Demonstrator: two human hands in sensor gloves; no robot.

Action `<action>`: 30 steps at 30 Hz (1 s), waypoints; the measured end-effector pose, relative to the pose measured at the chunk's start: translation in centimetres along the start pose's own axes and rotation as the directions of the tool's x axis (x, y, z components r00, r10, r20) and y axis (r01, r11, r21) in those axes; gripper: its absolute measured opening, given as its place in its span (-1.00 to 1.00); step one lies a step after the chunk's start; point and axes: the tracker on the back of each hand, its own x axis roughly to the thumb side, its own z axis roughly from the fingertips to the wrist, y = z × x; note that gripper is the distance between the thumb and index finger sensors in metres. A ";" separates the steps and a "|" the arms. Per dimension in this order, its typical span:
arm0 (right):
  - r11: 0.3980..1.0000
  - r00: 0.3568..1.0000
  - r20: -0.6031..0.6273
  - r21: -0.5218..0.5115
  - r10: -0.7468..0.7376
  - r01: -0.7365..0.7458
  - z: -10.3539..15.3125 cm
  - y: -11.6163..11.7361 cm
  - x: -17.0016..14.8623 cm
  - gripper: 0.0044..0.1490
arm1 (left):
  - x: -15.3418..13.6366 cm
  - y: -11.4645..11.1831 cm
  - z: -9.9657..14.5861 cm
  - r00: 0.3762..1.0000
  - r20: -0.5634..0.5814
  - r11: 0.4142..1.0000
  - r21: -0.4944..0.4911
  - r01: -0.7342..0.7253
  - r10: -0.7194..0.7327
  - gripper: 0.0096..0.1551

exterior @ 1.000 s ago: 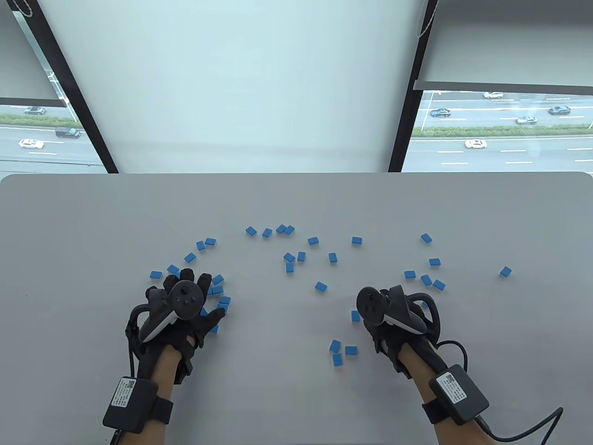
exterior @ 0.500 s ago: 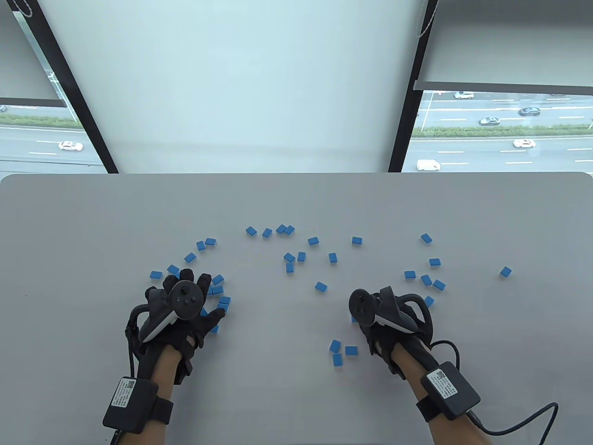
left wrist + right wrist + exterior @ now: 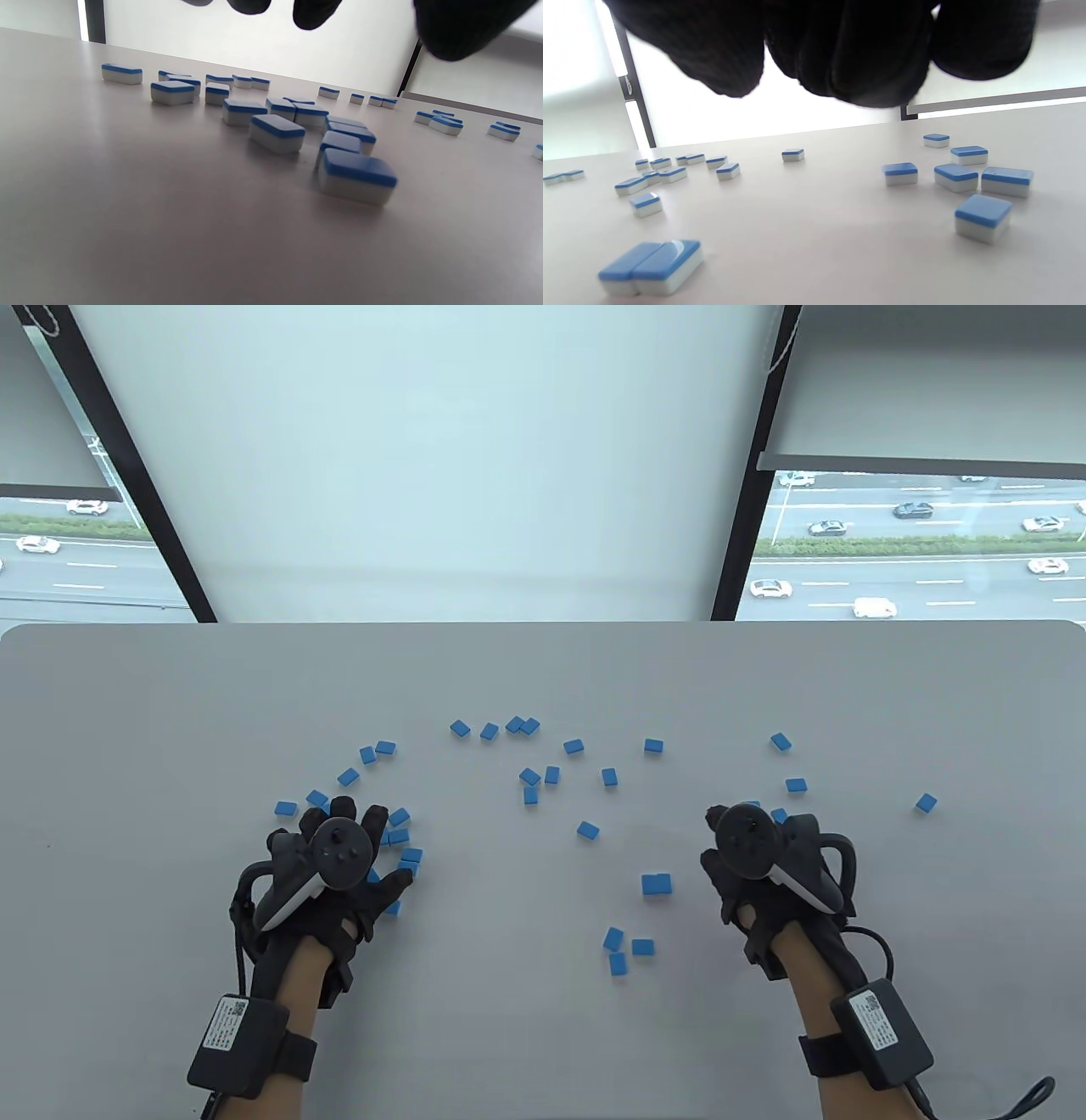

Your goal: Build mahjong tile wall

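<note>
Blue-backed paired tiles [image 3: 657,884] lie just left of the right hand [image 3: 755,865], whose loosely curled fingers hold nothing; a careless sweep could split them. The left hand [image 3: 327,865] spreads flat over scattered tiles [image 3: 399,836].

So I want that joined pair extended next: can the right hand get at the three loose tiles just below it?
Probably yes: the right hand hovers nearby holding nothing, with bare table between it and the three tiles.

Mahjong tiles [image 3: 657,884] — bright blue backs over white lower halves, as the tile [image 3: 356,177] below the left fingers shows. The table [image 3: 543,1027] is plain pale grey. Both gloves — left hand [image 3: 327,882], right hand [image 3: 764,874] — are black, each tracker black with a white underside.
</note>
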 end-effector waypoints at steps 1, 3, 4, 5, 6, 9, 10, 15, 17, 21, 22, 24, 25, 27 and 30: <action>1.000 1.000 -0.023 -0.017 -0.015 0.015 0.1 -0.4 -0.7 -0.23 | 0.0 0.0 0.0 1.000 0.001 1.000 0.000 0.000 0.000 0.05; 0.999 0.998 -0.058 -0.045 -0.034 0.031 0.1 -0.9 -1.8 -0.23 | 0.0 0.0 0.0 1.000 0.002 1.000 0.000 -0.001 0.001 0.05; 0.998 0.996 -0.083 -0.058 -0.040 0.035 0.1 -1.1 -2.5 -0.23 | 0.0 0.0 0.0 1.000 0.003 1.000 0.000 -0.001 0.001 0.05; 0.997 0.993 -0.109 -0.069 -0.040 0.033 0.1 -1.2 -3.1 -0.23 | 0.0 0.0 0.0 1.000 0.004 1.000 0.001 -0.002 0.002 0.05; 0.997 0.990 -0.135 -0.076 -0.034 0.024 0.0 -1.2 -3.7 -0.23 | 0.0 0.0 0.0 1.000 0.004 1.000 0.001 -0.002 0.002 0.05; 0.999 0.975 -0.220 -0.043 0.015 -0.025 -0.3 -0.3 -5.1 -0.22 | 0.0 0.0 0.0 1.000 0.004 1.000 0.000 -0.004 0.004 0.05; 0.999 0.971 -0.238 -0.015 0.039 -0.044 -0.5 0.2 -5.4 -0.22 | 0.0 0.0 0.0 1.000 0.004 1.000 -0.001 -0.003 0.003 0.05; 0.986 0.951 -0.276 0.131 0.138 -0.105 -1.3 2.8 -6.2 -0.18 | 0.0 -0.1 0.0 1.000 0.001 1.000 -0.007 -0.007 0.007 0.05; 0.976 0.943 -0.275 0.160 0.185 -0.145 -1.5 3.6 -6.1 -0.18 | 0.0 -0.1 0.0 1.000 0.000 1.000 -0.008 -0.010 0.010 0.05; 0.961 0.930 -0.274 0.194 0.244 -0.195 -1.9 4.6 -6.0 -0.21 | -0.1 -0.1 0.0 1.000 -0.002 1.000 -0.008 -0.015 0.015 0.05; 0.956 0.928 -0.268 0.209 0.258 -0.205 -2.0 4.9 -6.0 -0.24 | -0.1 -0.1 0.0 1.000 -0.002 1.000 -0.008 -0.015 0.015 0.05; 0.962 0.935 -0.269 0.205 0.231 -0.179 -2.1 5.1 -5.9 -0.27 | -0.1 -0.1 0.0 1.000 -0.002 1.000 -0.008 -0.014 0.014 0.05; 0.958 0.934 -0.257 0.211 0.247 -0.195 -2.1 5.0 -5.8 -0.27 | -0.1 -0.1 0.0 1.000 -0.002 1.000 -0.008 -0.013 0.013 0.05; 0.954 0.936 -0.227 0.201 0.268 -0.224 -2.1 5.0 -5.4 -0.27 | -0.1 -0.1 0.0 1.000 0.000 1.000 -0.008 -0.012 0.012 0.05; 0.967 0.957 -0.191 0.174 0.218 -0.186 -2.0 4.6 -4.3 -0.26 | -0.1 -0.1 0.0 1.000 0.000 1.000 -0.011 -0.011 0.011 0.05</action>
